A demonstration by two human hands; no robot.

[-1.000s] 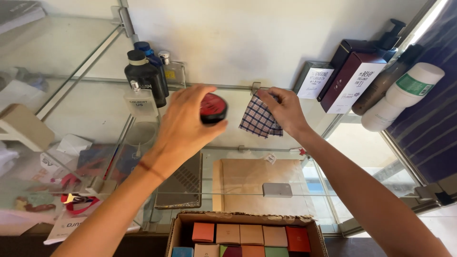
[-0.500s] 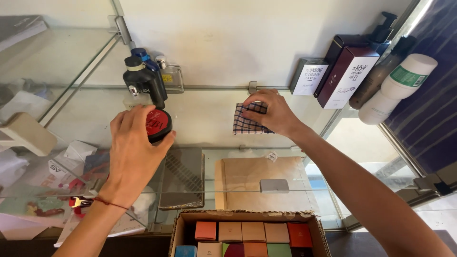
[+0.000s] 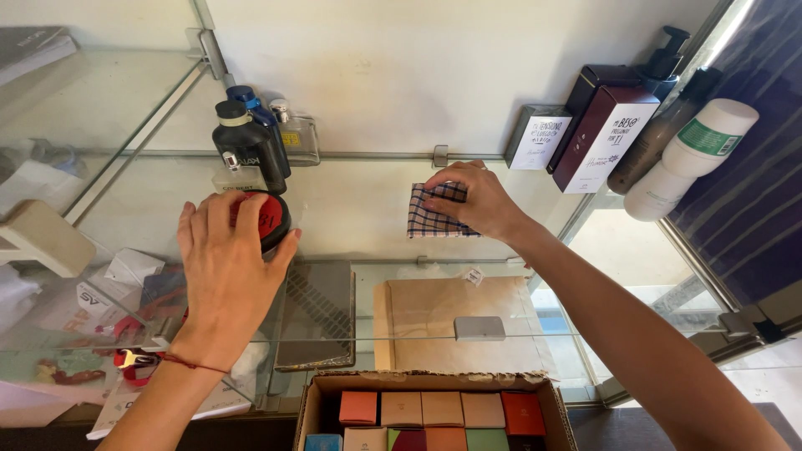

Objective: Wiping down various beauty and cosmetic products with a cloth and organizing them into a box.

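My left hand [image 3: 224, 266] grips a round black tin with a red lid [image 3: 266, 219] and sets it on the glass shelf [image 3: 359, 209], just in front of a black bottle [image 3: 244, 150]. My right hand [image 3: 476, 199] presses flat on a small checked cloth [image 3: 434, 215] lying on the same shelf, right of the tin. A blue-capped bottle [image 3: 247, 98] and a clear square bottle [image 3: 297, 134] stand behind the black one.
White and dark boxes [image 3: 603, 138], a dark pump bottle [image 3: 664, 125] and a white tube [image 3: 689, 159] stand at the shelf's right end. An open cardboard box [image 3: 313, 409] of coloured small boxes sits below. Lower glass shelves hold a brown envelope [image 3: 459, 305], papers and clutter.
My left hand carried the tin leftward and down from mid-air onto the shelf by the black bottle. My right hand lowered the checked cloth flat onto the glass.
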